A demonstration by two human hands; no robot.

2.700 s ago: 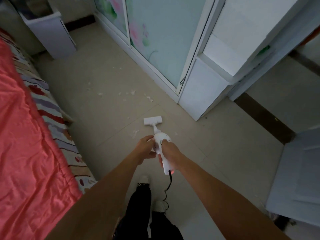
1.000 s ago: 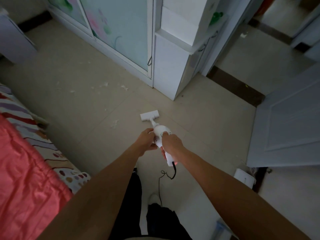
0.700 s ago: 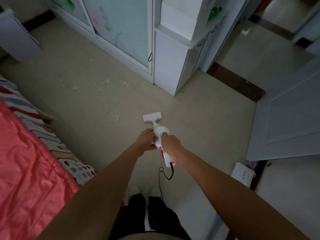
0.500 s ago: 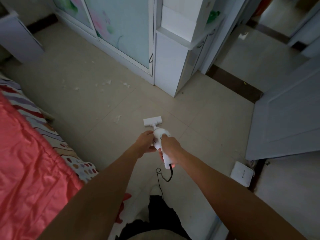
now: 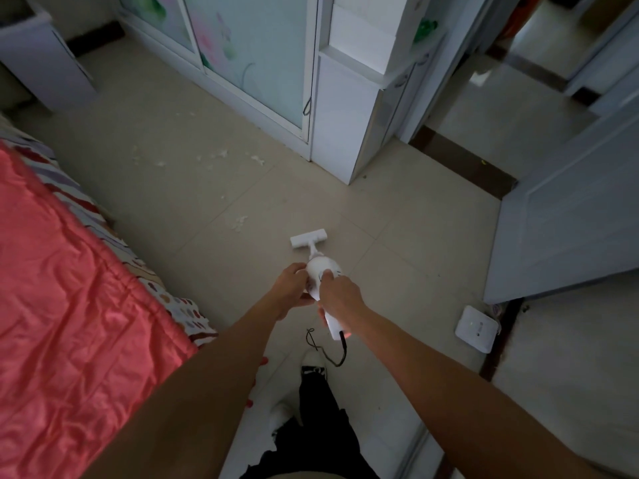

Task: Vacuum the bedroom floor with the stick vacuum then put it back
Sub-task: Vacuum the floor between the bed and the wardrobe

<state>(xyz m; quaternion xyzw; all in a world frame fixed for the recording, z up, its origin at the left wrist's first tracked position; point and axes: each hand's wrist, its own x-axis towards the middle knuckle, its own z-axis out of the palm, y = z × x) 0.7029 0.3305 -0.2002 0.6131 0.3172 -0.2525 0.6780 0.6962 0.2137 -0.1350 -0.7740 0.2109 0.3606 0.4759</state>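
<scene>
Bedroom floor (image 5: 207, 202) of pale tile fills the head view, bounded on the left by a bed (image 5: 69, 305) with a pink cover, ahead by a wardrobe (image 5: 249, 57) with glazed sliding doors, and on the right by an open door (image 5: 567, 219).

Head view, equipment: the stick vacuum (image 5: 321, 271) is held low in the middle of the floor, its flat white nozzle (image 5: 308, 238) on or just above the tile. A dark cord (image 5: 328, 350) loops from the rear of the handle down towards the person's feet.

Head view, hands: the left hand (image 5: 294, 288) is wrapped round the left side of the vacuum body. The right hand (image 5: 340, 295) is closed over the handle from above. Both grip the vacuum firmly; neither holds anything else.

Head view, debris: white scraps (image 5: 238, 223) lie just ahead and left of the nozzle; further scraps (image 5: 221, 155) are strewn near the wardrobe base. Judged from these, the vacuuming step is only partly done.

Hazards, as judgement:
- The cord lies close to the feet; a step backwards could snag it and cause a trip or pull on the handle.
- A small white box (image 5: 477, 328) sits on the floor near the door; a wide sweep to the right could strike it.
- Pushing the nozzle too fast may scatter the light scraps rather than collect them.
</scene>
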